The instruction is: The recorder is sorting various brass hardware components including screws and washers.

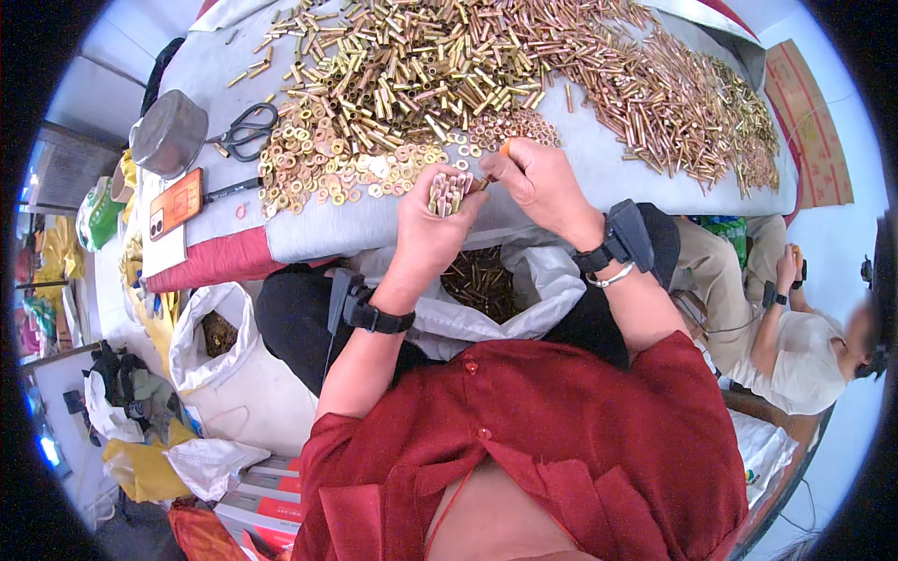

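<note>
- An orange rectangular phone (176, 203) is lying screen-up at the left of the frame, on a white card.
- Flat white boxes with red bands (265, 500) are lying stacked at the lower left.
- A brown flattened cardboard carton (812, 126) is lying at the upper right.

Left hand (428, 224) gripping a bundle of short metal pins (450, 193), ends up, at the near edge of the cloth-covered table (599, 159). Right hand (536, 178) just right of it, fingertips pinching one small piece (493, 174) against the bundle. Heap of brass tubes (412, 56) far centre; washers (327, 164) near left; copper-coloured pins (683, 93) spread far right. Scissors (245, 131), metal pot (168, 133) and orange phone (176, 203) at the left end. Open white sack (486, 285) of parts in the lap. Another person (795, 346) seated at right.
</note>
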`<control>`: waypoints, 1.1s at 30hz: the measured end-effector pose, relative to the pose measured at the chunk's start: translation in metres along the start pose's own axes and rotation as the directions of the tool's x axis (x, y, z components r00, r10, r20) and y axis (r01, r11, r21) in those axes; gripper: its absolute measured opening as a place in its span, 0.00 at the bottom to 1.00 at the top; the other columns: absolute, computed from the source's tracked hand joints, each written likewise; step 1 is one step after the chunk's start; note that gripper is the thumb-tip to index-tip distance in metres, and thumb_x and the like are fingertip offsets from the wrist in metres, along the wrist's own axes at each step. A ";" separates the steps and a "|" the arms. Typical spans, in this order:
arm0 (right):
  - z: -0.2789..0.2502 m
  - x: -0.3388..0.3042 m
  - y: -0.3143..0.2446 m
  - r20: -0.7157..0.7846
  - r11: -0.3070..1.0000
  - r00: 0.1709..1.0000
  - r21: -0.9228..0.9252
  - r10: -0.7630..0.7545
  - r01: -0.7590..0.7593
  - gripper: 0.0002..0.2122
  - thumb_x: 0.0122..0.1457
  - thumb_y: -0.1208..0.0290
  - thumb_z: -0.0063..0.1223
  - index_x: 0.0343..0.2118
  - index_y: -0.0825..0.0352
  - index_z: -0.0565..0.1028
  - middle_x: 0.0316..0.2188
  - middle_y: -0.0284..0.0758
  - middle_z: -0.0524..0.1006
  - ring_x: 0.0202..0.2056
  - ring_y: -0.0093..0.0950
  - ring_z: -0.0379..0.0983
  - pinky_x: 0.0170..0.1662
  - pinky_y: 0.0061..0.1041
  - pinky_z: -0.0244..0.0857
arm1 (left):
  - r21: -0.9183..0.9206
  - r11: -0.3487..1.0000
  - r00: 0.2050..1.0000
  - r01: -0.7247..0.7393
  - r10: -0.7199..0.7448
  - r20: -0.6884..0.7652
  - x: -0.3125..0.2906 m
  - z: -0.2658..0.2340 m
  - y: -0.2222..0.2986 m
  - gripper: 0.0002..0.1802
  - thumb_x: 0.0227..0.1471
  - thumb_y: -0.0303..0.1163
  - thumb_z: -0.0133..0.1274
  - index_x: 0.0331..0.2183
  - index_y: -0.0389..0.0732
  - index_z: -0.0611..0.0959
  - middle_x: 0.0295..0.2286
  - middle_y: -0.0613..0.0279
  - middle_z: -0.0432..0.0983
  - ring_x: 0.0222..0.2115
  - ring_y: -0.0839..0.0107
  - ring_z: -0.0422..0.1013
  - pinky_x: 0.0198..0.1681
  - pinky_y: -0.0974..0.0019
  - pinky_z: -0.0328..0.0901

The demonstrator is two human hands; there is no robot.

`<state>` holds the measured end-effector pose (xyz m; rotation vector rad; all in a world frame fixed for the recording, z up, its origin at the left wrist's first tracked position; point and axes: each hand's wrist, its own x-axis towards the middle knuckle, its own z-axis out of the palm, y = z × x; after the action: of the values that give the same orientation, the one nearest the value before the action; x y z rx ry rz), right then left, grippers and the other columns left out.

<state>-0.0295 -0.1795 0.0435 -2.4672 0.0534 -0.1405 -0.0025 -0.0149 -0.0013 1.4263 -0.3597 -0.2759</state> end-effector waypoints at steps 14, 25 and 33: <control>-0.002 -0.009 0.008 0.195 0.779 0.978 0.602 0.074 -0.178 0.09 0.58 0.67 0.51 0.38 0.66 0.76 0.23 0.26 0.73 0.26 0.16 0.65 0.30 0.18 0.62 | -0.251 0.931 0.962 0.267 -0.244 0.121 0.003 -0.004 0.016 0.11 0.45 0.20 0.57 0.30 0.41 0.73 0.22 0.70 0.70 0.19 0.82 0.66 0.20 0.77 0.61; -0.011 -0.012 0.008 0.183 0.983 0.983 0.180 0.000 -0.034 0.10 0.59 0.65 0.51 0.31 0.68 0.75 0.24 0.25 0.73 0.25 0.16 0.65 0.30 0.17 0.61 | -0.026 0.997 0.988 0.073 -0.069 0.139 -0.001 -0.001 0.010 0.11 0.45 0.20 0.59 0.30 0.40 0.74 0.22 0.71 0.72 0.19 0.85 0.65 0.20 0.78 0.60; 0.014 -0.020 0.005 0.055 0.700 0.997 0.710 0.055 -0.077 0.18 0.62 0.55 0.44 0.37 0.67 0.76 0.29 0.28 0.76 0.29 0.18 0.68 0.33 0.19 0.64 | -0.249 0.931 0.961 0.267 -0.239 0.138 0.000 -0.005 0.014 0.12 0.46 0.20 0.58 0.32 0.40 0.72 0.22 0.70 0.71 0.19 0.83 0.66 0.20 0.77 0.62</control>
<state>-0.0476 -0.1733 0.0284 -1.6742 0.0610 -0.0715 -0.0008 -0.0086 0.0120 1.1933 -0.2133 -0.5906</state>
